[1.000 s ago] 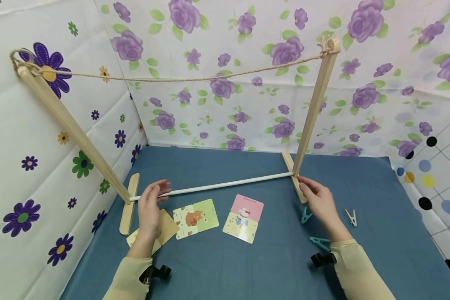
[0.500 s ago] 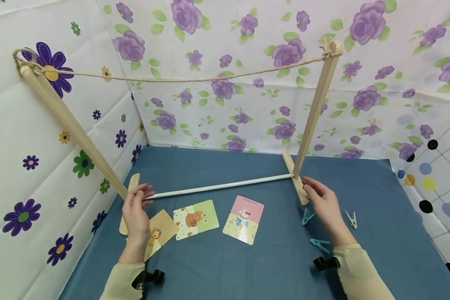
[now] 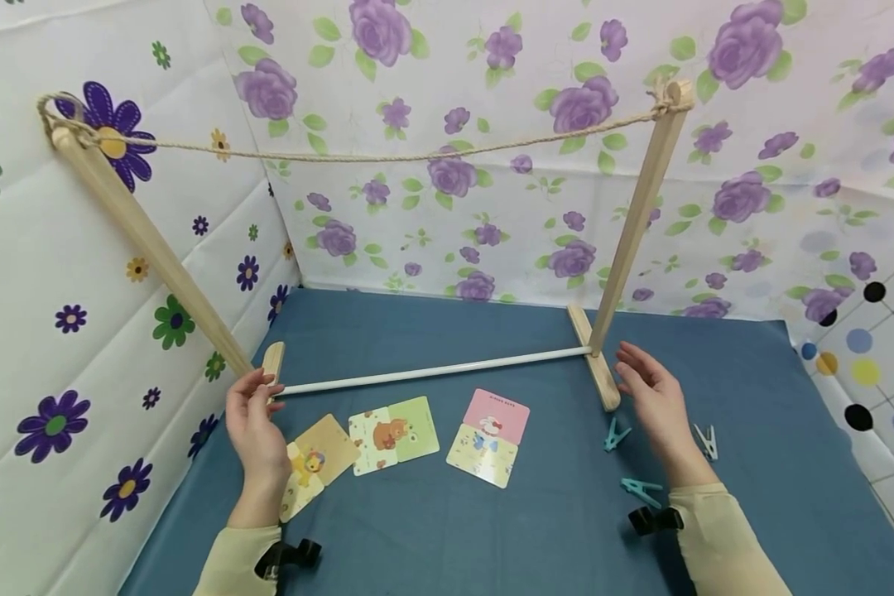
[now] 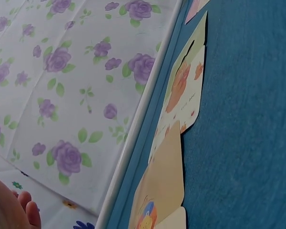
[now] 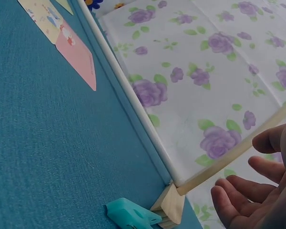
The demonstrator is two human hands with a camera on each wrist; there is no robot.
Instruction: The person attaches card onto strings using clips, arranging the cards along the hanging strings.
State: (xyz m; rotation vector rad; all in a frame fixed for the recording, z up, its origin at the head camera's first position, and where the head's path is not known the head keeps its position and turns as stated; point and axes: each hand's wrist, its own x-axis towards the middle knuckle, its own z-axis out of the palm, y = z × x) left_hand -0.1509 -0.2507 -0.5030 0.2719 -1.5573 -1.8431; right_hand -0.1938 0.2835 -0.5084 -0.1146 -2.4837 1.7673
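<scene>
A wooden frame stands on the blue cloth: a left post point(image 3: 149, 248), a right post point(image 3: 641, 223), a white rod point(image 3: 432, 371) low between them, and a sagging rope point(image 3: 387, 157) tied across the tops. My left hand point(image 3: 257, 430) is at the foot of the left post, its fingers overlapping the wooden base in the head view. My right hand point(image 3: 656, 406) hovers just right of the right base point(image 3: 603, 382), fingers loosely bent and holding nothing, as the right wrist view shows. Only a few left fingertips point(image 4: 32, 212) show in the left wrist view.
Between the hands lie a tan card point(image 3: 328, 447), a green bear card point(image 3: 410, 426) and a pink rabbit card point(image 3: 495, 414). Near my right hand are two teal clothespins point(image 3: 641, 490) and a pale one point(image 3: 706, 442). Flowered cloth walls point(image 3: 432, 232) enclose the back and left.
My left hand has moved left from the rod to the left post's foot, uncovering the tan card. My right hand has drawn away from the right post's foot, its fingers spreading.
</scene>
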